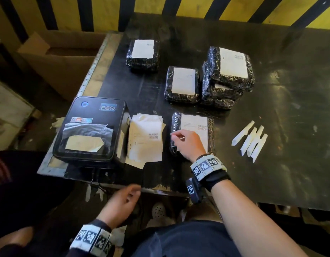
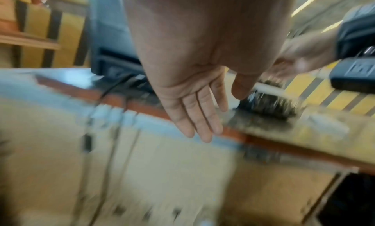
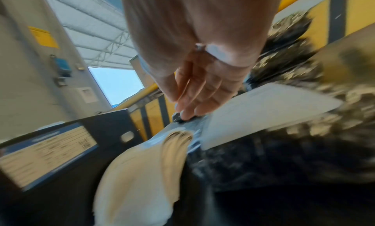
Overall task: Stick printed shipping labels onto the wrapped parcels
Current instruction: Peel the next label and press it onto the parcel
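Note:
A black-wrapped parcel (image 1: 176, 123) lies near the table's front, with a white shipping label (image 1: 194, 123) on its top. My right hand (image 1: 176, 140) rests on it, its straight fingers (image 3: 192, 104) pressing by the label's (image 3: 263, 113) left edge. My left hand (image 1: 127, 197) hangs in front of the table's near edge, fingers (image 2: 194, 117) straight and holding nothing. A loose stack of printed labels (image 1: 145, 140) lies between the parcel and a black label printer (image 1: 91, 127).
Further back lie labelled parcels: one far left (image 1: 143, 53), one in the middle (image 1: 182, 84), and a pile of them (image 1: 231, 71) at right. Several white backing strips (image 1: 251, 141) lie right of the near parcel. A cardboard box (image 1: 58, 58) stands beyond the black table (image 1: 290, 108).

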A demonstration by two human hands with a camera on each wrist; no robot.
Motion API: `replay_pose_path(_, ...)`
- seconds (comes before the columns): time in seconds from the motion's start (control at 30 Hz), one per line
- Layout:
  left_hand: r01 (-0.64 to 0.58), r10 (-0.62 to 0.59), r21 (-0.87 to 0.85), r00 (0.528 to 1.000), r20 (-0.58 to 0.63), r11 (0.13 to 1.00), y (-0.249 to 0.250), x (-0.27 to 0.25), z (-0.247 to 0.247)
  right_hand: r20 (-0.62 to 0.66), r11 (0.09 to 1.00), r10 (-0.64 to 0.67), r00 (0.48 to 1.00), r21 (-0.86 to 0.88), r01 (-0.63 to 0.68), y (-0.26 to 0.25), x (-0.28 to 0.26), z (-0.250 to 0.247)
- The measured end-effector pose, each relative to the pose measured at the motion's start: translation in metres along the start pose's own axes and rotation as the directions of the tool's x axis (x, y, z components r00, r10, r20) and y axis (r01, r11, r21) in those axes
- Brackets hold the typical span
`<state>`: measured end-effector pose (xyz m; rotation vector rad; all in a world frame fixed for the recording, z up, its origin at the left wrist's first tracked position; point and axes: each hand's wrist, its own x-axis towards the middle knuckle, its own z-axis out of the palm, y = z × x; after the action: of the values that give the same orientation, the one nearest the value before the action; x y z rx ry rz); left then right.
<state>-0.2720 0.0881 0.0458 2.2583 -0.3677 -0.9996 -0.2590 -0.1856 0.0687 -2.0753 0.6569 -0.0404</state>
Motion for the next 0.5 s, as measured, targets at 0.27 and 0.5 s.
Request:
replay_pose_path(0.27,-0.019,0.085,0.244,0.961,-0.263,0.970,0.075,0.078,-0.011,0.171,0.977,0.118,0.978,-0.198,-0.083,-0.009,0.013,0.043)
replay_pose_path(0.5,0.125,-0.074,0.227,0.973,-0.220,0.966,0.072,0.100,-0.011,0.204,0.982,0.099,0.974,-0.179,-0.062,-0.013,0.024,0.048)
